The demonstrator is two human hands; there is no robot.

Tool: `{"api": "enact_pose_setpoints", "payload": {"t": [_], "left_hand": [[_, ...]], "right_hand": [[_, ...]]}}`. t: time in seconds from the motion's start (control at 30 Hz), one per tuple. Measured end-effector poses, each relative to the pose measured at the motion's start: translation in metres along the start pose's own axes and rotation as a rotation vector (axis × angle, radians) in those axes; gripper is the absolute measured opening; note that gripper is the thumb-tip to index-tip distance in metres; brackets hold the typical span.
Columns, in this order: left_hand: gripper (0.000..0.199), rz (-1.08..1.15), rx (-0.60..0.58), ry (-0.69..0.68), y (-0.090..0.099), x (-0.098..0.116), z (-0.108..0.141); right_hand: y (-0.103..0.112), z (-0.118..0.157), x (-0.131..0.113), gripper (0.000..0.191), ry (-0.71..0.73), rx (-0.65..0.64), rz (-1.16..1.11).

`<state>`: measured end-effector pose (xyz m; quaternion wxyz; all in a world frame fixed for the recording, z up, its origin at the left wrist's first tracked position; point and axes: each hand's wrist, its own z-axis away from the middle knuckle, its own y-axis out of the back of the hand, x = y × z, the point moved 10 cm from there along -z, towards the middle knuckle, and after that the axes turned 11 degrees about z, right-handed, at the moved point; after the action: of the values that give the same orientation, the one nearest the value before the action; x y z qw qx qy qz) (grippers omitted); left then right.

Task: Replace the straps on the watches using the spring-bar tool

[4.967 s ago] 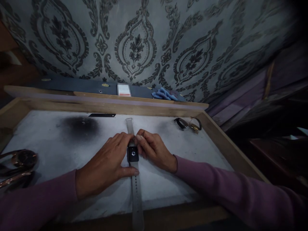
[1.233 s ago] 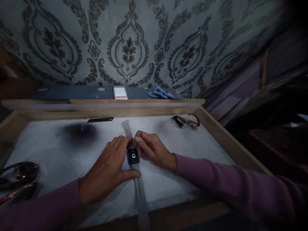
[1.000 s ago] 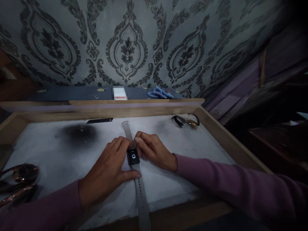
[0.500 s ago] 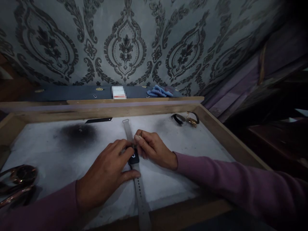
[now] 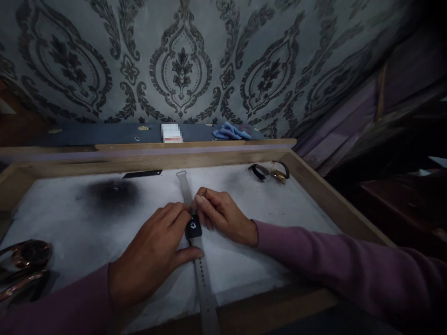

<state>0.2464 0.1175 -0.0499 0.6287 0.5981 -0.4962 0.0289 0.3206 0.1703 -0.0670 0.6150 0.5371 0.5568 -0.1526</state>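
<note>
A dark square smartwatch (image 5: 193,227) with a lit mark on its screen lies face up on the white surface. Its light grey strap (image 5: 206,284) runs toward the near edge, and the buckle end points away. My left hand (image 5: 155,251) rests over the watch's left side, thumb on the strap below the case and fingers near the case's top, holding it. My right hand (image 5: 221,214) is closed in a pinch at the upper right of the case, where the strap joins it. Whatever sits between those fingertips is too small to make out.
A wooden tray rim (image 5: 335,211) surrounds the white surface. Two watches (image 5: 259,172) lie at the back right, more watches (image 5: 33,253) at the left. A black blade (image 5: 142,174) is near the back edge; a blue cloth (image 5: 231,131) and white packet (image 5: 171,133) lie beyond.
The fingers of my left hand have drawn back from the watch face, so more of the screen shows. My right hand keeps nearly the same place.
</note>
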Motion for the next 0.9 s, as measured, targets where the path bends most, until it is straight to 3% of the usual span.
{"api": "enact_pose_setpoints", "payload": {"t": [0.9], "left_hand": [[0.032, 0.033, 0.012, 0.022, 0.0017, -0.0001, -0.0007]], "right_hand": [[-0.0043, 0.0000, 0.0029, 0.032, -0.028, -0.034, -0.064]]}}
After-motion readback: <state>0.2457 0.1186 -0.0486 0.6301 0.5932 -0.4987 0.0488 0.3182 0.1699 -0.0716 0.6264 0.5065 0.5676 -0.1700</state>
